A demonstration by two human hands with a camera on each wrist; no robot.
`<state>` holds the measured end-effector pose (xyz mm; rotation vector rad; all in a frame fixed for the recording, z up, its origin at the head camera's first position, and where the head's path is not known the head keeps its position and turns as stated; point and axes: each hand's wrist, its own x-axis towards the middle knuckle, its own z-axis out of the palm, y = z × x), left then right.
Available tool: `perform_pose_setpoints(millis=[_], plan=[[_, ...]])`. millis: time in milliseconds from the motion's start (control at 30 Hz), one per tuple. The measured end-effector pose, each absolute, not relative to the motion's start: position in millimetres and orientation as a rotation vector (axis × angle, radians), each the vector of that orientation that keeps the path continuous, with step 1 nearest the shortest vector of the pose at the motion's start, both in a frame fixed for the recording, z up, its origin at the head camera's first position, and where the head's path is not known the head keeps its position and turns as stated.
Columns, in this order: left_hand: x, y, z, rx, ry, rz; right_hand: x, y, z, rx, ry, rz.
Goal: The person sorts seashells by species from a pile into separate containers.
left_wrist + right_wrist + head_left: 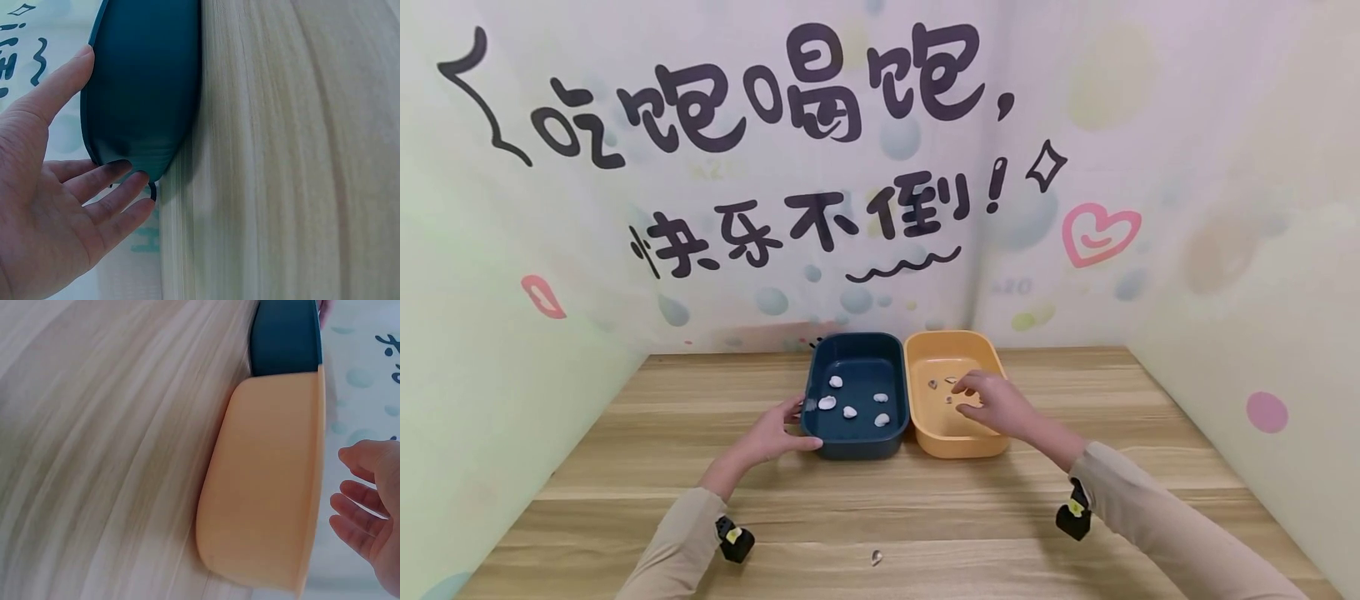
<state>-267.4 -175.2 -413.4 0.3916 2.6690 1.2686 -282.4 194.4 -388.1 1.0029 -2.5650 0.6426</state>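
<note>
A dark blue plastic bin [859,448] holds several white shells [850,412], spread over its floor. My left hand [766,435] rests against its near left corner; in the left wrist view the thumb lies at the rim and the extended fingers [103,182] touch the side wall. To the right stands a yellow bin [962,447], with a few small brownish shells [933,384] inside. Over that bin hovers my right hand [1000,406], fingers loosely bent and thumb apart. The right wrist view shows nothing between those fingers [359,528].
One small shell [877,557] lies on the wooden table [805,517] near its front. The bins stand side by side at the back, close to a printed wall cloth [910,308]. Black wrist cameras [736,540] hang from both sleeves.
</note>
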Motion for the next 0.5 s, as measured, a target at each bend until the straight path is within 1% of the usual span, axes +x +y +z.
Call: perform_pose_setpoints(millis=[267,500], plan=[[-267.6,-175.3,-413.1,0.391,2.657,1.277,-276.1,183.0,-381.2,1.085,-2.539,0.636],[-269.0,-175.0,-413.6,0.408,2.649,1.289,-267.4,168.6,-379.1,1.061,-2.626,0.647]])
